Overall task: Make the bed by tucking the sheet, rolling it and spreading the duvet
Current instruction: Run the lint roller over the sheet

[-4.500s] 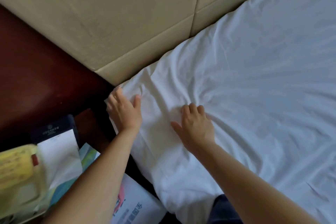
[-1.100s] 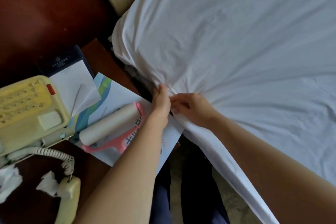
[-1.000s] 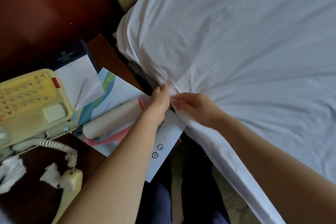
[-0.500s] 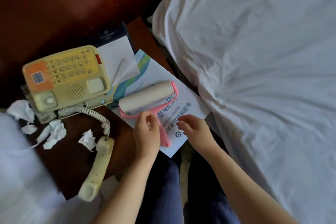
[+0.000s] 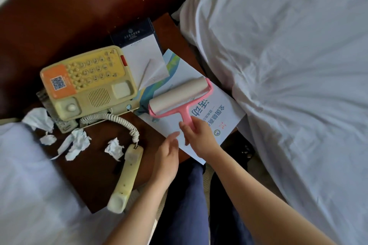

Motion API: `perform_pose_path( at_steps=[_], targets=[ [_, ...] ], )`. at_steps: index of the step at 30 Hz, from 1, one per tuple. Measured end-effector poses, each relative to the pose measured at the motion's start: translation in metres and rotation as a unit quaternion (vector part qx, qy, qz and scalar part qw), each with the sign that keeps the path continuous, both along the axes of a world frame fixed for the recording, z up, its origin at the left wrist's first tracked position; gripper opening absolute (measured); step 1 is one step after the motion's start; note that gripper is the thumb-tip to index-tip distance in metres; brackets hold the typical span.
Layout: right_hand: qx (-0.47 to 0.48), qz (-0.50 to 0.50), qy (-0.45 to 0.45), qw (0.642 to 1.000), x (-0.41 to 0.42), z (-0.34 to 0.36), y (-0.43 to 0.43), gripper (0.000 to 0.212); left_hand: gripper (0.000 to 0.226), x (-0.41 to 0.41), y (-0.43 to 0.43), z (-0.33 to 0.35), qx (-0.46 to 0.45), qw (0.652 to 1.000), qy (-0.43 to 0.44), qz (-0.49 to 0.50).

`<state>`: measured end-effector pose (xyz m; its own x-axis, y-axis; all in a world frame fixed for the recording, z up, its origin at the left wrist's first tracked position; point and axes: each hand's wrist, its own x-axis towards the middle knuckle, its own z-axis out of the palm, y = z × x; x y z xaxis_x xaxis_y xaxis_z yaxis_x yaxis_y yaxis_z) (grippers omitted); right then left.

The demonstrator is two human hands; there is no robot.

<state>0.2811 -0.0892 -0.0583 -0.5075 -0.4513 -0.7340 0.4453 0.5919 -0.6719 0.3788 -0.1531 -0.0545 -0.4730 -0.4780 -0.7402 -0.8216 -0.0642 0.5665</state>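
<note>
The white sheet [image 5: 288, 65] lies stretched over the mattress on the right, with creases fanning out from its near left edge. A lint roller [image 5: 179, 95] with a pale roll and a pink frame rests on a printed leaflet [image 5: 225, 117] on the nightstand [image 5: 95, 167]. My right hand [image 5: 199, 137] closes around the lower end of the roller's pink handle. Just to its left, my left hand [image 5: 167, 157] hovers over the nightstand edge with fingers apart, holding nothing.
A yellowed telephone [image 5: 87, 79] sits at the nightstand's back left, its handset [image 5: 127, 177] off the hook on a coiled cord. Crumpled tissues [image 5: 75, 143] lie scattered nearby. A notepad [image 5: 139, 49] lies behind the leaflet. More white bedding [image 5: 29, 185] fills the lower left.
Both hands left the sheet edge and moved to the nightstand. My right hand has taken the roller's handle, and my left hand has drawn back from it and opened.
</note>
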Motion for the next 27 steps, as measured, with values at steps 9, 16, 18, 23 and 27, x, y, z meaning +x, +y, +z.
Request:
perform_pose_path(
  at_steps=[9,16,18,23,27],
  targets=[
    [-0.04,-0.127,0.091,0.987,-0.039,0.034,0.038,0.024,0.054,-0.009,-0.023,-0.018,-0.211,0.932,-0.01,-0.296],
    [0.0,-0.17,0.185,0.968,-0.082,0.054,0.122,0.028,0.048,-0.079,-0.003,0.001,-0.202,0.9,0.038,-0.385],
    [0.02,-0.188,0.208,0.96,-0.099,0.06,0.154,0.029,0.046,-0.104,0.009,0.006,-0.205,0.89,0.055,-0.405],
    [0.053,-0.251,0.218,0.942,-0.133,0.066,0.236,0.026,0.067,-0.163,0.062,0.018,-0.205,0.854,0.079,-0.471],
    [0.065,-0.3,0.221,0.926,-0.152,0.073,0.308,0.024,0.079,-0.207,0.131,0.021,-0.206,0.824,0.092,-0.519]
  ],
)
